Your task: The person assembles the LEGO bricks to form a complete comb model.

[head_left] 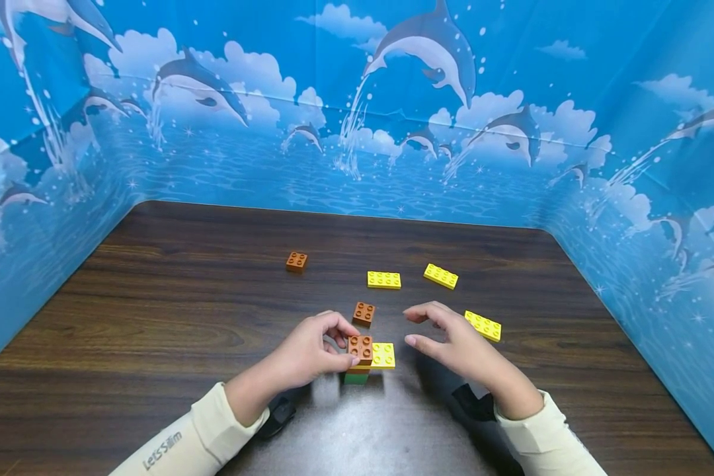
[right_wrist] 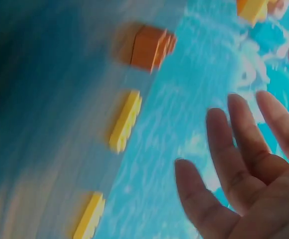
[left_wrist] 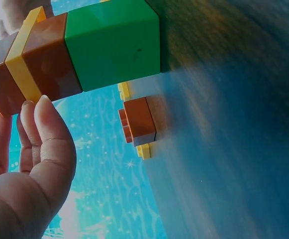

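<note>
A small stack of toy building bricks stands near the front of the table. At its base is a green brick point(left_wrist: 113, 45), with a brown brick point(left_wrist: 52, 57) above it. A flat yellow brick point(head_left: 383, 356) lies over that and juts out to the right. The top brown brick point(head_left: 359, 345) sits on its left half, pinched between the thumb and fingers of my left hand point(head_left: 305, 352). Just right of the stack hovers my right hand point(head_left: 452, 337), fingers loosely bent and apart, touching nothing; the right wrist view shows the same fingers spread.
Behind the stack is a loose brown brick point(head_left: 363, 313), and another brown brick point(head_left: 296, 262) lies farther back left. Flat yellow bricks point(head_left: 383, 280) point(head_left: 441, 276) point(head_left: 483, 326) lie toward the back and right. A dolphin-print backdrop point(head_left: 357, 178) encloses the dark wooden table point(head_left: 184, 297).
</note>
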`<control>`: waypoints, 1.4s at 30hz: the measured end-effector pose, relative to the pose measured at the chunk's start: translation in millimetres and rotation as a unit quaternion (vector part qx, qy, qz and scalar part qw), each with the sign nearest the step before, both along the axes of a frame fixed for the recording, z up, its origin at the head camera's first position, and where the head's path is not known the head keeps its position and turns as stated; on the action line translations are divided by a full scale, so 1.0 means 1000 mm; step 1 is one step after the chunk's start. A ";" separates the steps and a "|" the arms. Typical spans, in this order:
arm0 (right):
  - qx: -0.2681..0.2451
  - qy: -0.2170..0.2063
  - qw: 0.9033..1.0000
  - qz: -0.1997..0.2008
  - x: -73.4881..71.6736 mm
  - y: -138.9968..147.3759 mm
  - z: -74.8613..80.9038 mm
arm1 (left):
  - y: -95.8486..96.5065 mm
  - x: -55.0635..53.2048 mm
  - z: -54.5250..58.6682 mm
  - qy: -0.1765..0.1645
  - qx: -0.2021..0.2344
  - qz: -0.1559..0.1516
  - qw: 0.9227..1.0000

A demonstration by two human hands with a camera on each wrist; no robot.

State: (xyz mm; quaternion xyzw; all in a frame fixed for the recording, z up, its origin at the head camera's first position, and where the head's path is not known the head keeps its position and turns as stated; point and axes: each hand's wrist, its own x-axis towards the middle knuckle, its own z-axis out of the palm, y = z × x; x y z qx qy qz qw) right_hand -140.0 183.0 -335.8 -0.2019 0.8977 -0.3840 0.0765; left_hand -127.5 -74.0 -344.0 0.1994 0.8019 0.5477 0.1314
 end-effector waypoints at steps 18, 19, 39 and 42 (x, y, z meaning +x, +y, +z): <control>0.112 0.000 0.990 -0.080 -0.037 0.068 -0.011 | -0.001 0.001 0.000 -0.018 0.001 0.007 1.000; 0.121 0.000 0.989 -0.081 -0.039 0.071 -0.012 | -0.001 0.001 0.001 -0.018 0.001 0.007 1.000; 0.229 -0.033 0.967 -0.110 -0.048 0.096 -0.029 | 0.000 0.000 0.000 -0.026 0.010 0.004 1.000; 0.244 -0.032 0.962 -0.116 -0.048 0.095 -0.030 | 0.000 0.000 0.000 -0.024 0.012 0.002 1.000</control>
